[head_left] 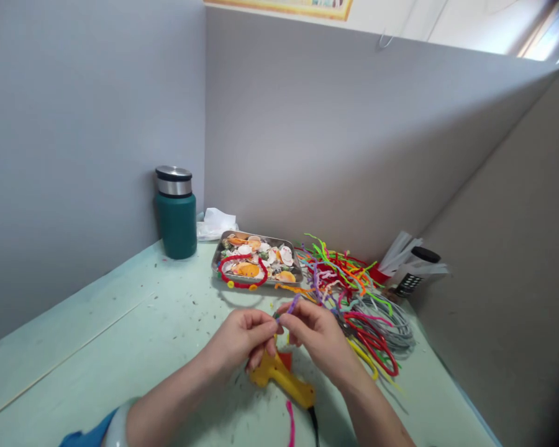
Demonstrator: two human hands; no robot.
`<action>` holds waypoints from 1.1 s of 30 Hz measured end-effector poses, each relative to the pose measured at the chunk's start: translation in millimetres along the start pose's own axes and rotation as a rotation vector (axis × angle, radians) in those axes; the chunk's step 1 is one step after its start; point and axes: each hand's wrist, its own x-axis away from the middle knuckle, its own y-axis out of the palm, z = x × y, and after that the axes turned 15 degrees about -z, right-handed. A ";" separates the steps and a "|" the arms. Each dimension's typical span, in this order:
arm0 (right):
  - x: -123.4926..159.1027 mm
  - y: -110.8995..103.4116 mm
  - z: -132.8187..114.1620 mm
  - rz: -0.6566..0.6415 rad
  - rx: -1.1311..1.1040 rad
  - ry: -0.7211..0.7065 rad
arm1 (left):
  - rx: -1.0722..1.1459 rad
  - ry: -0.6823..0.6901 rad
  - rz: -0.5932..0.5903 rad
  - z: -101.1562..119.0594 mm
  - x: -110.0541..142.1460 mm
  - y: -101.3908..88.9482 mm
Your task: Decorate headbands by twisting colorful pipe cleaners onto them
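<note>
Two bare hands meet at the near middle of a pale green worktop (pixel 121 357), both pinching: the left hand (pixel 245 338) closes thumb and forefinger around one end of a purple fuzzy stem (pixel 294 303), and the right hand (pixel 317 329) grips it just beside, its free part curling up past the fingers. A small dark green piece shows at the fingertips, too hidden to name. The stem looks light, soft and bendable, with a nap that should give good grip; a pinch close to the end would probably control it best, as a hold farther along may let it flex. Just below the hands lies a yellow glue gun (pixel 291 383), its black cord (pixel 313 423) running toward the near edge beside a bright pink stem (pixel 290 422). Farther off, a metal tray (pixel 215 273) holds shells (pixel 248 269), with a red fuzzy loop (pixel 264 273) trimmed with yellow pieces at its near side. To the right spreads a tangle of colored stems (pixel 338 270) and a grey coil (pixel 403 335). A teal flask (pixel 177 226) stands upright at far left, near crumpled white tissue (pixel 218 220).
</note>
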 end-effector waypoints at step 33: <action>-0.6 15.3 -3.0 0.150 0.021 -0.012 | -0.279 0.008 0.117 3.9 3.1 2.3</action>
